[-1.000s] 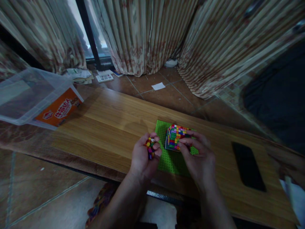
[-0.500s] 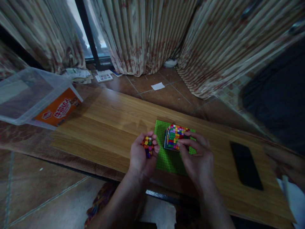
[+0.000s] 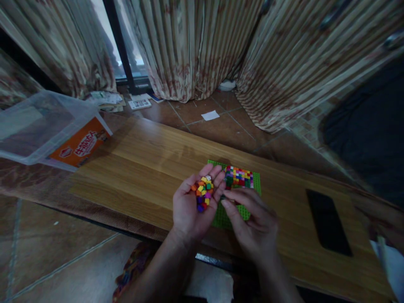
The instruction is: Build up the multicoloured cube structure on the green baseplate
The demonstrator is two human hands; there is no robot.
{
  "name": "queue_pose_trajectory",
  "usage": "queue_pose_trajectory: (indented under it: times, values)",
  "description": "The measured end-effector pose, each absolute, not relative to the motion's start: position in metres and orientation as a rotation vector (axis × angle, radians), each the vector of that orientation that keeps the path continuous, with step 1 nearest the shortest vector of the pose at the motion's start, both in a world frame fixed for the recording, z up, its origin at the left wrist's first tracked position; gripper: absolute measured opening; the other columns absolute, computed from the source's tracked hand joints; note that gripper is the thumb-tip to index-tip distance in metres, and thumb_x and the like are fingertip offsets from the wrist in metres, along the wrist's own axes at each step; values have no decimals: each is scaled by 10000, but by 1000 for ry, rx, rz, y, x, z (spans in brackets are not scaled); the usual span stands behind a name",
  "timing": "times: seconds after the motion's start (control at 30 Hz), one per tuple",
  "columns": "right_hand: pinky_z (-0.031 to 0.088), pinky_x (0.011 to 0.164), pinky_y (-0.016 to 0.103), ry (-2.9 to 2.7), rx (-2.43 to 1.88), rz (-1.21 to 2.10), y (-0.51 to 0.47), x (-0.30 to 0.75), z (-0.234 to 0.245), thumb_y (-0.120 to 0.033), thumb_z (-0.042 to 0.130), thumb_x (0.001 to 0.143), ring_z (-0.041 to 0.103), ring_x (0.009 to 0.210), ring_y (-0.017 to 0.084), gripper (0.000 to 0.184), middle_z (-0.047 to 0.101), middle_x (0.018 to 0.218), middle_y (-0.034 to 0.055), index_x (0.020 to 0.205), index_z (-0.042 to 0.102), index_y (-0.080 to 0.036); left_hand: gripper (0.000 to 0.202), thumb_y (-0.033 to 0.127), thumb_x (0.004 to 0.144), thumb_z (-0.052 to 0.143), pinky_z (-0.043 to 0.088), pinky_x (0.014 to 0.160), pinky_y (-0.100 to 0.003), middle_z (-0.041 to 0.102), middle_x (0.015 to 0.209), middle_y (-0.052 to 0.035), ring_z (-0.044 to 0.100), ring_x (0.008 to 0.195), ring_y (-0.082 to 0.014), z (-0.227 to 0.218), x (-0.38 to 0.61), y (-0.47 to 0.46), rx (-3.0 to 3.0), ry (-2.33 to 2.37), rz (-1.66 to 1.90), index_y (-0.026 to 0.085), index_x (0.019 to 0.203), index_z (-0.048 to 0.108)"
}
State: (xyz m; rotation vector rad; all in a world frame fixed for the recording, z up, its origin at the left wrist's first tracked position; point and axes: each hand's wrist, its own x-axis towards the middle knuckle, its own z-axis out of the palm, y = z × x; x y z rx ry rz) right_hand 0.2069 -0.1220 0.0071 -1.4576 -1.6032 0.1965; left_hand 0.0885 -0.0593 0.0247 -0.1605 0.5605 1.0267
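My left hand (image 3: 192, 205) lies palm up over the wooden board, cupping a heap of small coloured bricks (image 3: 203, 193) in orange, yellow, green, pink and blue. My right hand (image 3: 251, 219) reaches towards that heap, its thumb and forefinger pinched close together just right of the bricks; whether anything is between them I cannot make out. Behind both hands a block built of many-coloured bricks (image 3: 239, 177) stands on a green baseplate (image 3: 257, 182), partly hidden by my fingers.
A wooden board (image 3: 139, 164) spans the floor. A clear plastic box (image 3: 41, 128) with an orange label sits at far left. A black phone (image 3: 328, 221) lies on the board at right. Striped curtains (image 3: 195, 42) hang behind, with papers (image 3: 139, 102) on the tiles.
My left hand has opened from a loose fist to a flat palm showing the loose bricks. My right hand has left the built block and moved left, towards the palm.
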Motion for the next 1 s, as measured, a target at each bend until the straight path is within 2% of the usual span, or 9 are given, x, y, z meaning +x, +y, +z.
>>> queue_pose_trajectory:
  times: [0.2,0.33,0.53,0.7,0.87,1.0]
  values:
    - [558,797,346,-1642,-1521,339,-120,188,10,-251,640,891,667,906,174,164,720,960,13,1048,680,-272,334,220,842,490,515,983,-420,724,1083,-170,664,1097,-280,25,92,-64,-95,566,994,72,1057,699]
    - [551,818,333,-1626,-1524,352,-119,186,9,-223,623,902,663,913,162,122,718,960,9,996,690,-265,323,212,844,485,523,971,-393,738,1028,-161,681,1055,-263,25,95,-66,-73,614,974,65,1023,710]
    - [559,834,313,-1493,-1459,368,-120,188,7,-188,625,895,679,934,153,169,723,993,1,1001,715,-285,293,212,861,479,565,834,-285,740,951,-152,708,879,-192,24,94,-63,-159,603,1009,60,942,716]
    - [567,811,308,-1253,-1487,272,-118,203,0,-210,662,873,700,890,156,145,748,958,-5,965,745,-285,240,193,871,481,573,671,-252,710,814,-106,664,682,-135,21,90,-59,-255,697,1009,77,864,691]
    - [563,728,311,-1136,-1615,109,-116,229,-10,-307,687,859,712,780,170,111,766,875,9,920,752,-242,225,166,890,443,428,445,-145,623,693,-58,536,524,-73,16,88,-57,-237,776,920,80,836,643]
    - [544,759,316,-1251,-1666,12,-112,239,-12,-305,656,882,703,827,171,116,755,890,14,923,739,-235,238,176,898,417,304,370,-128,554,651,-29,415,461,-48,14,90,-58,-202,748,878,79,828,623]
